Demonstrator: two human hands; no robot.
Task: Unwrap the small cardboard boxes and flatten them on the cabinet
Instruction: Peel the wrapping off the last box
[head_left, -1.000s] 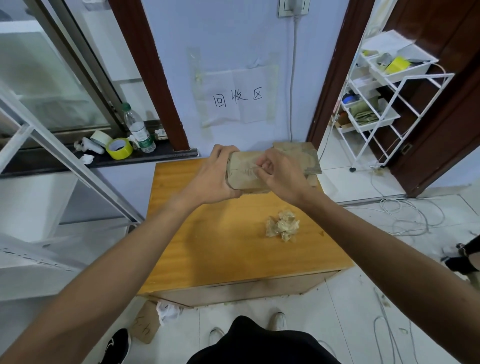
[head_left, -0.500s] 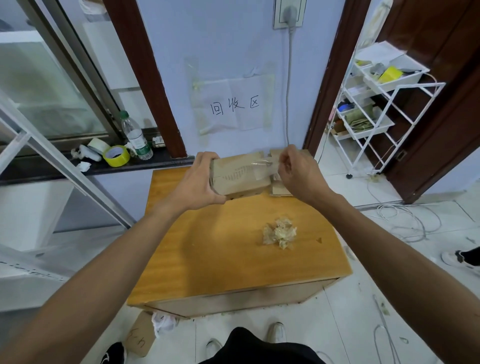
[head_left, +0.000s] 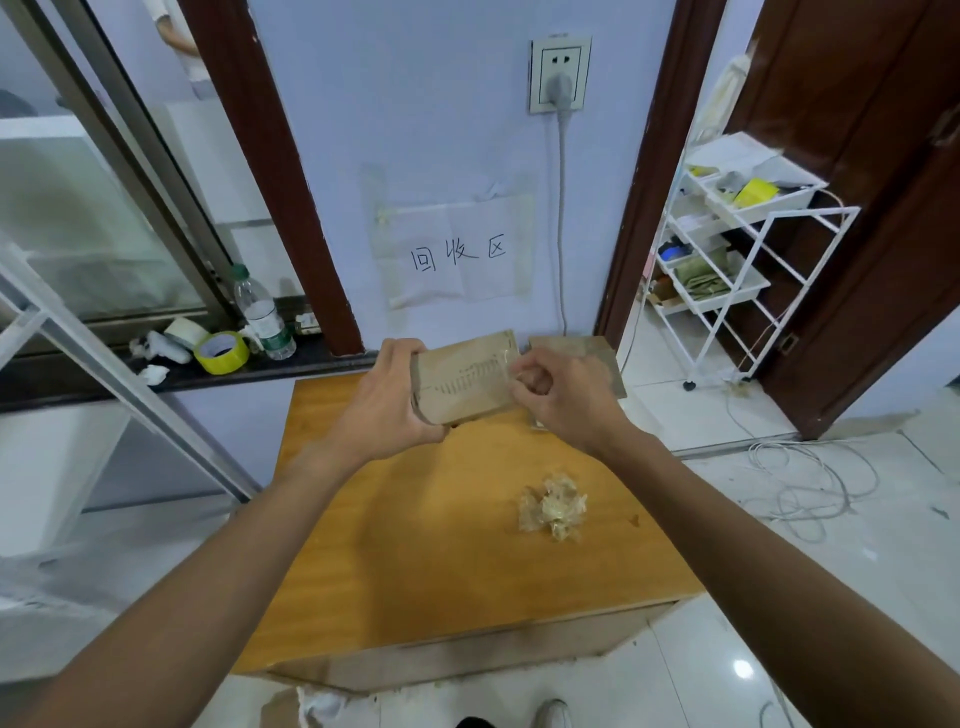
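The small cardboard box (head_left: 462, 379) is a flat, brown, matt rectangle with a faint printed pattern on its face, held in the air over the far edge of the cabinet (head_left: 405, 551), whose top is smooth, orange-toned wood grain. The left hand (head_left: 387, 408) grips the box's left end, fingers curled round the edge. The right hand (head_left: 563, 397) is bunched at the right end, fingertips pressed together and pinching a glossy strip of clear tape (head_left: 508, 364) (its exact hold is partly hidden). Behind that hand a flattened cardboard piece (head_left: 584, 348) lies on the cabinet. A crumpled wad of clear tape (head_left: 553, 506), shiny and yellowish, sits nearer on the top.
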